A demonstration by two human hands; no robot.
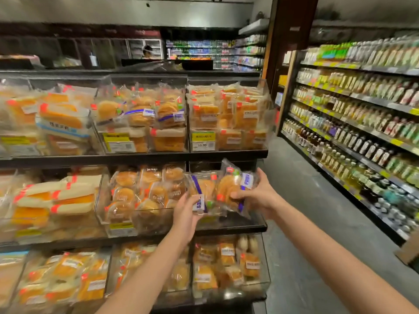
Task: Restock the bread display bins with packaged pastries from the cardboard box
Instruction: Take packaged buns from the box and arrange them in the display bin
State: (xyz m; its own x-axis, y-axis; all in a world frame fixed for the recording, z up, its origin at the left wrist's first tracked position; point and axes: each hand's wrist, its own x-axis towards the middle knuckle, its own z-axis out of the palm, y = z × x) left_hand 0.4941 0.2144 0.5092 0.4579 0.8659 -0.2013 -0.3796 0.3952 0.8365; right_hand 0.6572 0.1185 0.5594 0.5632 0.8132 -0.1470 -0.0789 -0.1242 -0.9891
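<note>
Both arms reach out to the middle shelf: the left hand (184, 214) grips one packaged pastry (200, 192) from below, and the right hand (258, 196) curls round a second pastry pack (235, 185), tilted, the two packs just beside each other. They hover before the middle shelf's right-hand bin (247, 219), next to a clear bin (136, 217) heaped with buns. Bottle shelves (353, 123) line the aisle on the right.

A dim supermarket aisle, grey floor (301, 200) underfoot.
Right of the floor stands a bottle shelf (353, 123) with yellow price tags; beyond it a dark pillar (292, 37); further back, lit drink coolers (204, 51).
</note>
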